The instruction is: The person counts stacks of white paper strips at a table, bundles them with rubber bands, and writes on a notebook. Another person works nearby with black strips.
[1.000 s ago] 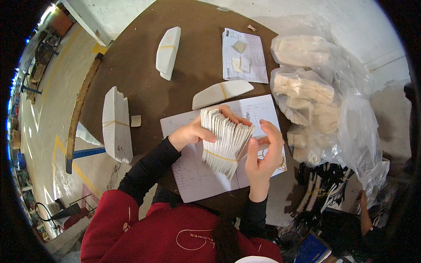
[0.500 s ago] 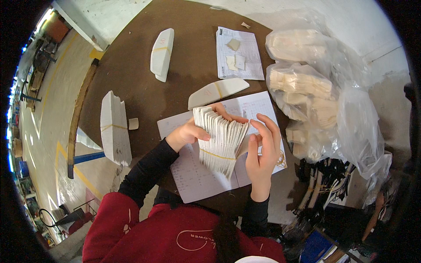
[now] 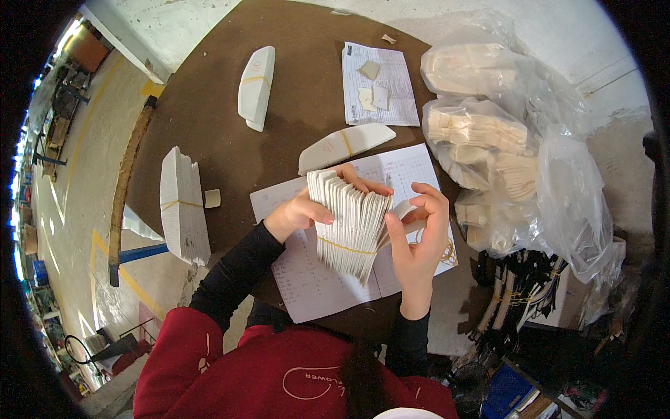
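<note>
My left hand (image 3: 301, 213) is wrapped round a thick bundle of thin white pieces (image 3: 349, 227), its thumb on the near side and fingers behind. A yellow rubber band (image 3: 345, 247) circles the bundle's lower part, and the upper ends fan apart. At the bundle's right end my right hand (image 3: 419, 248) has its thumb and bent fingers about a pale end piece (image 3: 403, 209), which leans away from the others. Beneath the hands lies an open notebook (image 3: 314, 286) with handwritten lines. Just behind it rests another banded white bundle (image 3: 363, 144).
More banded white bundles stand at the left (image 3: 183, 206) and far left-centre (image 3: 256, 87). A printed sheet (image 3: 398, 73) carries small scraps. Clear plastic bags (image 3: 481, 133) of cream pieces fill the right side. Yellow rubber bands (image 3: 447, 251) lie on the notebook's right edge.
My right fingers have curled and the thumb has moved left to the bundle's end. The pale end piece now tilts out toward the fingers. The left hand keeps its hold.
</note>
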`<state>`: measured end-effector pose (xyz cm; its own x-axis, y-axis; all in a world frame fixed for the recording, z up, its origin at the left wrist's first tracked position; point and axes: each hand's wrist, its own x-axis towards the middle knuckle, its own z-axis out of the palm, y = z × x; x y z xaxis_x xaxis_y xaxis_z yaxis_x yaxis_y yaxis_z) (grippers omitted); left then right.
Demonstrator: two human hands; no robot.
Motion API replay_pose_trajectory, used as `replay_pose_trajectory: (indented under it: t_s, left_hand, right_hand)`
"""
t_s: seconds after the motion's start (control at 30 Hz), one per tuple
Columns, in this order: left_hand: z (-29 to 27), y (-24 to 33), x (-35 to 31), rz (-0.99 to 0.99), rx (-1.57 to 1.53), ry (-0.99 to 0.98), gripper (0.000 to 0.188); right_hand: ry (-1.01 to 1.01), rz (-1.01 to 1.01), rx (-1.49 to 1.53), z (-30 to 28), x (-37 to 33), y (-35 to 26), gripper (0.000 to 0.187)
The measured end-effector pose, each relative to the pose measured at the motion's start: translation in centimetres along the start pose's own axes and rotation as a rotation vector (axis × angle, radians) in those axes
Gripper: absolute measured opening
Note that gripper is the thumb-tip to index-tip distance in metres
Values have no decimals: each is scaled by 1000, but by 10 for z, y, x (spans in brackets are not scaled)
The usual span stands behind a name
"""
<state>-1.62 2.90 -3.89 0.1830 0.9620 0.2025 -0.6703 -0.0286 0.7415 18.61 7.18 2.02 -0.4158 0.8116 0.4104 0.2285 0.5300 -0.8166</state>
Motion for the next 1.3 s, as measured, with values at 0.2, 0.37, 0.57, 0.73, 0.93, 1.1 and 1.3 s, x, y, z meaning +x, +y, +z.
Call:
replay_pose_trajectory:
  t_s: [0.2,0.37,0.57,0.73,0.93,1.1,1.3]
  left_hand:
    - [1,0,0,-2,3,11,62]
    - [0,1,-1,-10,26,27,60]
    - [2,1,-2,-6,37,24,60]
    - [4,1,-1,-6,37,38,60]
    - [3,-1,-1,-3,35,34,60]
    - [5,0,-1,-20,44,56,60]
    - [4,-3,-1,4,29,46,60]
  right_hand:
    - [-2,11,10,1,0,0,34]
    - [-10,29,35,1,0,0,30]
    - [-10,77,25,0,-2,-4,27]
    - [-59,-21,-133,-1,0,-8,25]
    - [-29,4,-66,1,0,-7,26]
    - [0,-3,-73,3,0,-4,28]
    - [-14,-54,-117,3,2,-6,22]
